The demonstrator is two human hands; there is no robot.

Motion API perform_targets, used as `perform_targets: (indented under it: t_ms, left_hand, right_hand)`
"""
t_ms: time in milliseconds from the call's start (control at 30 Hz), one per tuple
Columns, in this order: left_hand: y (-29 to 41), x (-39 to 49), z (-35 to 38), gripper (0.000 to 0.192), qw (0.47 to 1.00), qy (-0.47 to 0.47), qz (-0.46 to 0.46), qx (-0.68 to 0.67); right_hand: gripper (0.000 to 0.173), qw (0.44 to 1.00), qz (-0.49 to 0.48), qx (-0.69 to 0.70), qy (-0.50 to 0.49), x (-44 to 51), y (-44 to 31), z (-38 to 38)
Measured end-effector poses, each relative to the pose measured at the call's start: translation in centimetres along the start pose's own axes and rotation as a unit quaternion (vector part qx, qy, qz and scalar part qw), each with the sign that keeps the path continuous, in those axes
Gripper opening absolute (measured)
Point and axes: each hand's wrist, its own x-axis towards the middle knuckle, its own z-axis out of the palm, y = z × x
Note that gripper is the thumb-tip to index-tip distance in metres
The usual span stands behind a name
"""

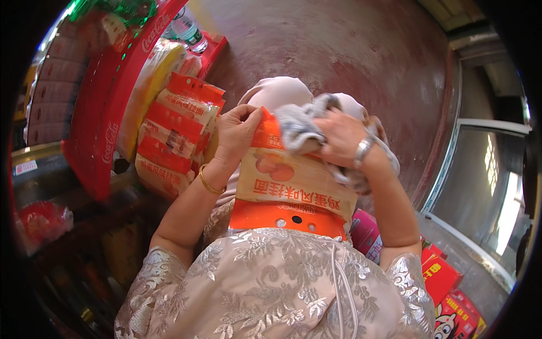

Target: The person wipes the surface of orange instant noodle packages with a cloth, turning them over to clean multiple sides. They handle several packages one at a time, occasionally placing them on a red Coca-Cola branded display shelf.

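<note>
A packet of dried noodles [292, 178], orange at both ends with a cream middle, lies across my lap. Its upper left corner is pinched between the thumb and fingers of my left hand [239, 131]. My right hand [343, 137] grips a crumpled grey-and-white cloth [300, 127] against the upper right part of the packet, so that corner is hidden. A gold bangle circles my left wrist and a silver watch or bracelet my right. Close by on the left, several similar noodle packets [173, 135] are piled up.
Left of the pile stands a red Coca-Cola display rack [114, 110], with a clear water bottle [188, 31] beyond. Red boxes [440, 275] and a pink package [366, 231] sit at my lower right. A glass-paned door or window [482, 190] borders the reddish floor [338, 46].
</note>
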Motion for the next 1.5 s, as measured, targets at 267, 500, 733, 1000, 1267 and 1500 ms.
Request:
perform_targets:
  t_ms: [267, 500, 733, 1000, 1267, 1500]
  left_hand:
    - [0.2, -0.2, 1.1, 0.017, 0.999, 0.021, -0.013, -0.029]
    - [-0.5, 0.3, 1.3, 0.016, 1.000, -0.004, -0.018, -0.015]
    - [-1.7, 0.5, 0.9, 0.013, 0.992, -0.031, 0.025, -0.122]
    - [-1.4, 0.2, 0.0, 0.021, 0.985, -0.039, -0.007, -0.168]
    - [0.3, -0.8, -0.7, 0.013, 0.994, -0.105, -0.005, -0.034]
    - [1.1, -4.9, -0.9, 0.020, 0.986, -0.158, -0.041, -0.019]
  right_hand:
    - [0.034, 0.977, 0.050, 0.175, 0.113, -8.9, 4.8, 1.5]
    - [0.031, 0.989, 0.044, 0.133, 0.043, -4.5, 3.3, 0.6]
    - [0.023, 0.988, -0.053, 0.138, -0.047, 6.7, -2.0, -0.9]
    - [0.041, 0.966, -0.095, 0.237, -0.046, 7.1, -0.2, 0.3]
    - [0.043, 0.923, 0.045, 0.372, -0.084, -6.2, 8.0, -0.9]
    - [0.035, 0.860, 0.158, 0.484, 0.010, -9.7, 8.2, 2.6]
